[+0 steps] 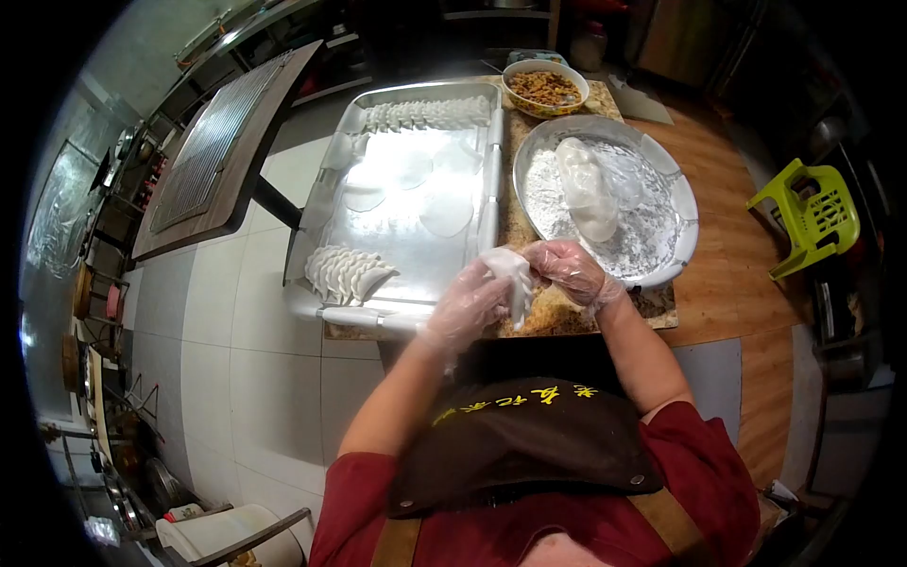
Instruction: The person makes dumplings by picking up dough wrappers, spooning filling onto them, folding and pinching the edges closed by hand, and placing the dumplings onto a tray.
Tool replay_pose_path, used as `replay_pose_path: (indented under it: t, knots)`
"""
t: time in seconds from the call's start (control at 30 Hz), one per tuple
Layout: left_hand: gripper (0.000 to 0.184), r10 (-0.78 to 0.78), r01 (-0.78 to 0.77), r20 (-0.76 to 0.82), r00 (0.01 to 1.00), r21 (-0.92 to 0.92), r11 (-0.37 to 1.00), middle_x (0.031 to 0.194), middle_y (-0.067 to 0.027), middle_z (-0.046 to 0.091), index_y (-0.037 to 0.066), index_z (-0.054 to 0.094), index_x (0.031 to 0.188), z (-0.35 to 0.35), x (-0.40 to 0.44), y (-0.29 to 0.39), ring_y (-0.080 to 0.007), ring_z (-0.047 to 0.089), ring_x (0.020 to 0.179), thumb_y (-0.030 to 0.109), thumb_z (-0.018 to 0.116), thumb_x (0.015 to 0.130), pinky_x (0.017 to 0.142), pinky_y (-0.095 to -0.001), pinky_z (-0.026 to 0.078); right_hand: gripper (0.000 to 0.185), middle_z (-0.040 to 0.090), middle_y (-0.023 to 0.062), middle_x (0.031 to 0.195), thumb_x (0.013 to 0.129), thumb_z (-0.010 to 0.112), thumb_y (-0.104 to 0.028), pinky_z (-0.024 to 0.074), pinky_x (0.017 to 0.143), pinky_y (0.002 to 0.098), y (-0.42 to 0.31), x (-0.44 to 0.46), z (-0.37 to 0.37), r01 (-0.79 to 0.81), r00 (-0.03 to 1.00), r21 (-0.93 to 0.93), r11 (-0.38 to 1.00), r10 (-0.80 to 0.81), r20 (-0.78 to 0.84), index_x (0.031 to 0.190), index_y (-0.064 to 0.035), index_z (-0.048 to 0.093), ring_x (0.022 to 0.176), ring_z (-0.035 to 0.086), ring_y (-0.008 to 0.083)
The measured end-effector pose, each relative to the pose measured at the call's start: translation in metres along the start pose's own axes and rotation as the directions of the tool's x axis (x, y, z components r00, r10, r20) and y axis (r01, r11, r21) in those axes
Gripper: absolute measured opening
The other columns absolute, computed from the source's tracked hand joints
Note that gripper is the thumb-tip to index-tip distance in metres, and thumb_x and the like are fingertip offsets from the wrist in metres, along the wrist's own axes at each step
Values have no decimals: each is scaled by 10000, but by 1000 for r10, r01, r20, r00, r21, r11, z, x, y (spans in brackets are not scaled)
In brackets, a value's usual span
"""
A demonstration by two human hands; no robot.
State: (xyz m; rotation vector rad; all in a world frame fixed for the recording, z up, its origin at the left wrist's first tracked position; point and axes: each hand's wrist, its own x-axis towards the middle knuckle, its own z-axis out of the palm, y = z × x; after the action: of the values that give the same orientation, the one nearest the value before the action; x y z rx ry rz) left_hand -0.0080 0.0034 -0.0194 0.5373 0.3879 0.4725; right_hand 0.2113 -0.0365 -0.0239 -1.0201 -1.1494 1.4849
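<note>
Both my hands wear clear plastic gloves and meet over the speckled table edge. My left hand (470, 304) is closed on a white folded dumpling (513, 278). The fingers of my right hand (567, 268) are pinched at the dumpling's right edge. Left of them lies a metal tray (402, 248) with pleated dumplings (348, 275) at its near left, a row of dumplings (430, 113) at the far end and several flat round wrappers (447, 214) between. To the right, a large round pan (688, 236) holds white flour and a lump of pale dough (588, 194).
Behind the pan is a bowl of brown filling (546, 87). A dark-edged table with a wire rack (213, 142) stands at the left. A green plastic stool (808, 217) is on the wooden floor at the right. A white bucket (231, 534) sits at the lower left.
</note>
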Motion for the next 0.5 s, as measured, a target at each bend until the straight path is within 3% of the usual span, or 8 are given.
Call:
replay_pose_path:
  t: [0.13,0.2,0.33,0.43,0.5]
  knots:
    - [372,-53,59,-56,997,118,991,1022,-86,610,44,452,1289,4,-2,-1,-140,608,893,196,547,963,732,-260,501,291,616,-2,803,911,659,-321,424,658,222,2,1,-4,-72,993,-2,997,72,97,901,-30,657,714,539,68]
    - [350,48,-32,-37,998,349,937,1010,-82,608,53,454,1278,9,-7,-1,-127,604,880,189,539,966,712,-258,503,249,615,-12,802,901,672,-277,419,649,218,-1,-1,2,-69,994,13,998,68,83,893,-30,654,716,539,66]
    - [350,2,-21,87,996,224,974,993,-82,607,57,435,1287,17,-8,2,-130,603,869,172,527,970,711,-269,508,303,615,8,791,884,653,-299,471,621,254,8,3,1,21,998,-133,991,-12,64,982,-13,671,690,558,104]
    - [411,24,-31,33,999,229,973,1008,-96,597,40,368,1343,22,-8,0,-151,601,869,148,511,972,721,-290,518,240,612,-17,790,898,672,-265,405,611,195,6,1,2,-14,1000,-171,985,17,17,885,-26,650,694,539,59]
    - [458,29,-26,-32,999,96,995,1041,-109,584,23,309,1381,27,-9,-1,-168,599,884,128,492,975,744,-301,520,255,600,-17,759,907,662,-283,393,586,198,8,-2,3,45,999,49,998,-44,-22,879,-30,649,662,521,59]
